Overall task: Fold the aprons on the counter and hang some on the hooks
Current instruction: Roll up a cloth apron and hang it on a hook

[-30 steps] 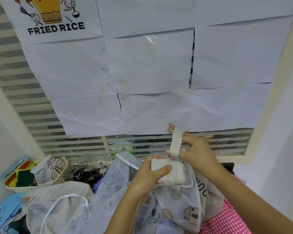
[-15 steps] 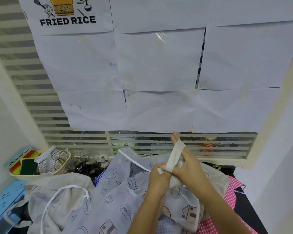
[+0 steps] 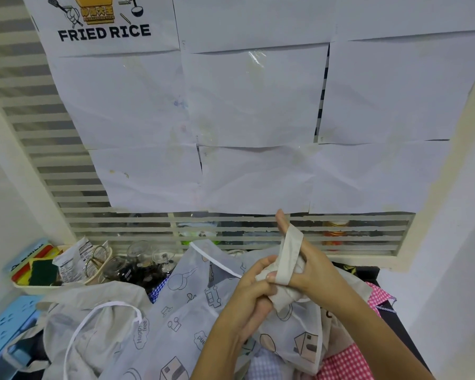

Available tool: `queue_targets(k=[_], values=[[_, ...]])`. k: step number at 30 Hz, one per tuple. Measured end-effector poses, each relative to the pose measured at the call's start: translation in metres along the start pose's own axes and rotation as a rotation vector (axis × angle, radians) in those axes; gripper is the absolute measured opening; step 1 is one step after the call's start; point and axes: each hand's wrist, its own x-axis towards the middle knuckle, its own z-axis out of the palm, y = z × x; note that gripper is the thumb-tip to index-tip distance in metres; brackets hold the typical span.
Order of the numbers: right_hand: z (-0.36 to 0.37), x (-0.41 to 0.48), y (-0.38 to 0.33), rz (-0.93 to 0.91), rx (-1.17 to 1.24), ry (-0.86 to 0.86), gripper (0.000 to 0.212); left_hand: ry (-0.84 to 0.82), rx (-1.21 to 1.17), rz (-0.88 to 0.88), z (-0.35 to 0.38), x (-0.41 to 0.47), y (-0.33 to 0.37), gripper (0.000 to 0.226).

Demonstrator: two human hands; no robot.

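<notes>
A small rolled beige apron bundle (image 3: 284,296) sits between my two hands above the pile on the counter. My left hand (image 3: 251,290) grips the bundle from the left, thumb on its top. A beige strap (image 3: 290,255) loops over the fingers of my right hand (image 3: 311,266), which holds it against the bundle with the forefinger pointing up. Under the hands lies a grey printed apron (image 3: 187,311) with white trim. A beige apron (image 3: 93,333) with a white neck loop lies at the left. A pink checked apron (image 3: 348,363) shows at the lower right.
A cream tray (image 3: 36,287) with sponges and packets stands at the back left beside several glasses (image 3: 143,259). A blue plastic rack (image 3: 3,327) is at the far left. Paper sheets (image 3: 252,105) cover the slatted window behind the counter.
My right hand has wound the strap over the rolled bundle and closed in against my left hand. The bundle turned from lying crosswise to tilted upright. The view tilted down a little.
</notes>
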Motion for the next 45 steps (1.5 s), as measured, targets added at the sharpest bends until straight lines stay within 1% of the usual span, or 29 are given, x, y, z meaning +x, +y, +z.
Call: queue_targets(k=[2, 4, 6, 10, 11, 15, 17, 18, 19, 20, 22, 23, 24, 26, 27, 29, 31, 32, 34, 36, 38, 39, 42, 44, 45], values=[[-0.004, 0.0, -0.001, 0.006, -0.047, -0.014, 0.1, -0.016, -0.042, -0.014, 0.008, -0.003, 0.005, 0.058], [-0.006, 0.001, -0.002, 0.001, -0.039, -0.039, 0.099, 0.071, 0.102, -0.007, 0.017, -0.003, 0.008, 0.05], [-0.009, 0.003, -0.003, -0.009, -0.073, -0.048, 0.095, 0.135, 0.176, 0.011, 0.025, -0.002, 0.012, 0.051], [-0.016, 0.006, -0.008, 0.008, -0.183, -0.004, 0.092, 0.115, 0.172, 0.045, 0.035, 0.001, 0.023, 0.054], [-0.018, 0.007, -0.01, 0.012, -0.178, 0.009, 0.092, 0.121, 0.174, 0.067, 0.037, 0.001, 0.023, 0.053], [-0.033, 0.011, -0.016, 0.027, 0.091, 0.015, 0.087, 0.148, 0.157, 0.178, 0.051, 0.007, 0.025, 0.057], [-0.036, 0.01, -0.018, 0.064, 0.325, -0.004, 0.085, 0.144, 0.027, 0.216, 0.056, 0.012, 0.03, 0.07], [-0.035, 0.01, -0.019, 0.105, 0.456, -0.005, 0.089, 0.135, -0.045, 0.225, 0.058, 0.015, 0.033, 0.077], [-0.033, 0.009, -0.019, 0.132, 0.534, 0.022, 0.095, 0.134, -0.096, 0.225, 0.06, 0.017, 0.036, 0.078], [-0.03, 0.01, -0.021, 0.135, 0.562, 0.067, 0.102, 0.153, -0.137, 0.218, 0.063, 0.019, 0.037, 0.074], [-0.02, 0.016, -0.023, 0.111, 0.556, 0.204, 0.116, 0.225, -0.206, 0.184, 0.07, 0.025, 0.036, 0.059], [-0.014, 0.019, -0.023, 0.096, 0.565, 0.272, 0.118, 0.256, -0.237, 0.158, 0.073, 0.03, 0.036, 0.057], [-0.009, 0.023, -0.024, 0.078, 0.589, 0.326, 0.113, 0.276, -0.28, 0.132, 0.077, 0.034, 0.035, 0.056], [-0.001, 0.03, -0.024, 0.034, 0.657, 0.428, 0.087, 0.29, -0.383, 0.089, 0.084, 0.041, 0.036, 0.051], [0.001, 0.033, -0.025, 0.013, 0.678, 0.475, 0.081, 0.261, -0.442, 0.081, 0.087, 0.044, 0.039, 0.05], [-0.001, 0.041, -0.032, -0.046, 0.647, 0.524, 0.078, 0.135, -0.505, 0.103, 0.093, 0.047, 0.048, 0.058], [-0.01, 0.051, -0.046, -0.109, 0.554, 0.522, 0.068, 0.008, -0.436, 0.14, 0.094, 0.045, 0.065, 0.075], [-0.017, 0.057, -0.054, -0.14, 0.511, 0.502, 0.067, -0.035, -0.361, 0.144, 0.095, 0.044, 0.076, 0.08], [-0.031, 0.067, -0.068, -0.194, 0.44, 0.455, 0.069, -0.084, -0.177, 0.137, 0.096, 0.045, 0.101, 0.08], [-0.044, 0.076, -0.086, -0.246, 0.359, 0.402, 0.069, -0.138, 0.061, 0.144, 0.099, 0.043, 0.131, 0.076], [-0.057, 0.085, -0.103, -0.286, 0.269, 0.341, 0.075, -0.164, 0.308, 0.157, 0.105, 0.041, 0.162, 0.081], [-0.064, 0.089, -0.111, -0.299, 0.224, 0.303, 0.075, -0.18, 0.39, 0.153, 0.107, 0.039, 0.175, 0.081], [-0.084, 0.099, -0.133, -0.337, 0.109, 0.143, 0.068, -0.198, 0.513, 0.151, 0.122, 0.032, 0.206, 0.065], [-0.094, 0.105, -0.144, -0.37, 0.057, 0.114, 0.067, -0.152, 0.547, 0.201, 0.133, 0.033, 0.216, 0.049], [-0.096, 0.108, -0.15, -0.388, 0.063, 0.134, 0.065, -0.135, 0.532, 0.236, 0.139, 0.035, 0.218, 0.044]])
